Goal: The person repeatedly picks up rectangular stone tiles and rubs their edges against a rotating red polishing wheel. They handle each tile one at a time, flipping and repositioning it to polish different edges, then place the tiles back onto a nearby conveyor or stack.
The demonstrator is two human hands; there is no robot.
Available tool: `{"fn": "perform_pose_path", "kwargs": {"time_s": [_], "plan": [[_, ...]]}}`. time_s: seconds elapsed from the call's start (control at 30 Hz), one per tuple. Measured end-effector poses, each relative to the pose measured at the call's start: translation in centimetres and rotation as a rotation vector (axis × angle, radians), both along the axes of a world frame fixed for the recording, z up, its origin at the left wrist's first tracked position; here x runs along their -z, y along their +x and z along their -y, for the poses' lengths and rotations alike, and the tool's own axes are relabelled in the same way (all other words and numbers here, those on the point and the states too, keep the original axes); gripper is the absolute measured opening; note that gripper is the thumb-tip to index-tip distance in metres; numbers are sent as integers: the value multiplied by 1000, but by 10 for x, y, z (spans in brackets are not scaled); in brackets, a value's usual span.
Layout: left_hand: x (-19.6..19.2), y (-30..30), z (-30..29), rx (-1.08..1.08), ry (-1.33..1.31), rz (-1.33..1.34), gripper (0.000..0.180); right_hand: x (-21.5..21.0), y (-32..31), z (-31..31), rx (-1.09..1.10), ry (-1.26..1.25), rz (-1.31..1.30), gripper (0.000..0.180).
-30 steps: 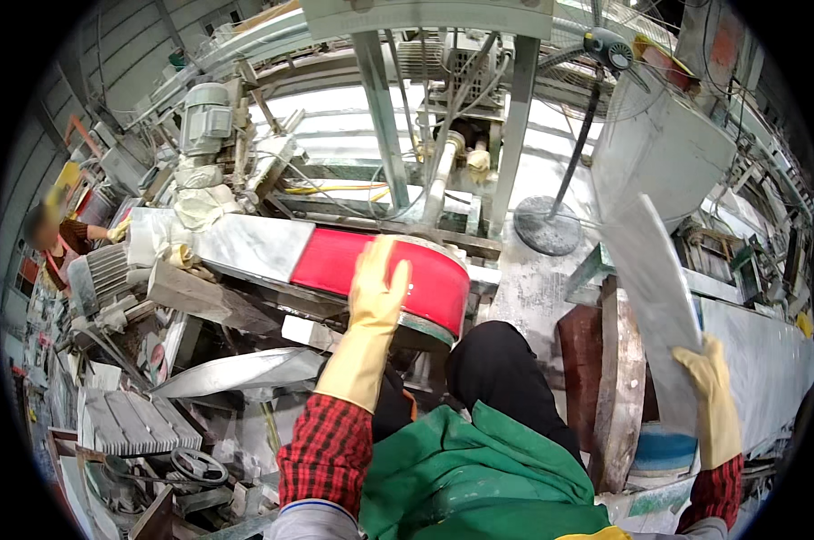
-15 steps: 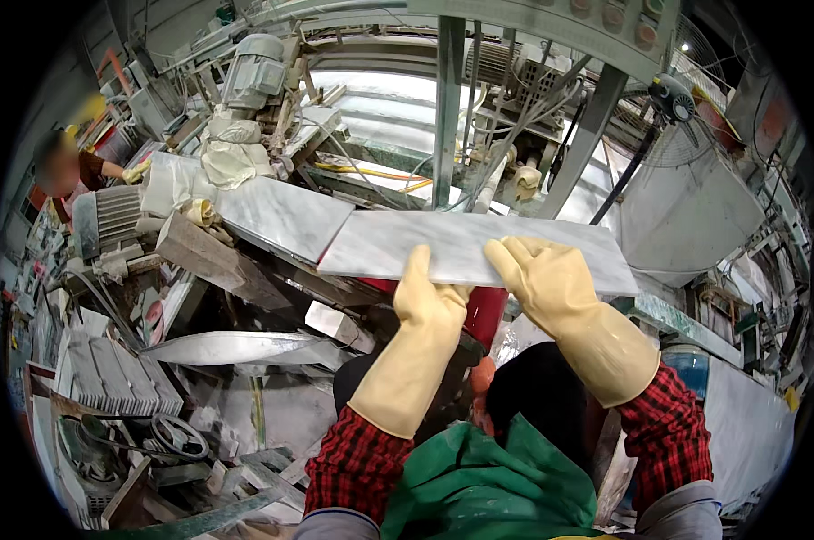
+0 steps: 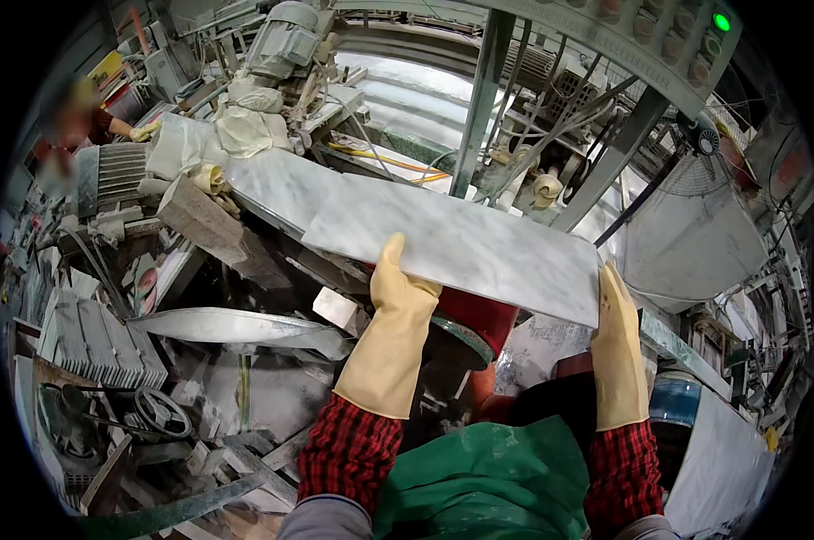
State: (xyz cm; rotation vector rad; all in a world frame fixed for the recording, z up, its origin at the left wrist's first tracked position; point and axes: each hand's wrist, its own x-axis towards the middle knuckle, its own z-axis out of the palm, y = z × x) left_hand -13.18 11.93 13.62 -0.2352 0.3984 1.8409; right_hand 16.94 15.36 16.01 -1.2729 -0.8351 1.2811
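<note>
Head view: left hand [image 3: 398, 310] & right hand [image 3: 616, 346], both gloved, grip near edge of marble slab [image 3: 465, 243]; slab extends far-left, above red wheel [image 3: 479, 315].

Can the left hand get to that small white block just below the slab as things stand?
Probably not right now: the left hand is gripping the near edge of the marble slab. The white block lies close by, lower left of it, with nothing visibly between them, but reaching it means letting go.
</note>
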Motion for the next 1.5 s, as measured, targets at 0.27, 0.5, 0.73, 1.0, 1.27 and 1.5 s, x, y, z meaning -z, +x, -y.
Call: {"fn": "perform_pose_path", "kwargs": {"time_s": [0.27,0.5,0.73,1.0,1.27,1.5], "plan": [[13,22,3,204,-82,-37,40,20,1,50,122,-221,-230,44],[17,27,11,213,-73,23,38,24,-12,52,184,-171,-180,44],[30,22,10,197,-84,44,38,30,-10,39,106,-153,-185,43],[76,-5,14,484,216,1576,39,48,-20,34,158,-122,-254,40],[31,8,59,389,-70,-122,31,78,-27,33,128,-101,-161,37],[15,-14,100,690,-122,-580,60,64,-49,39,138,-111,-219,38]]}}
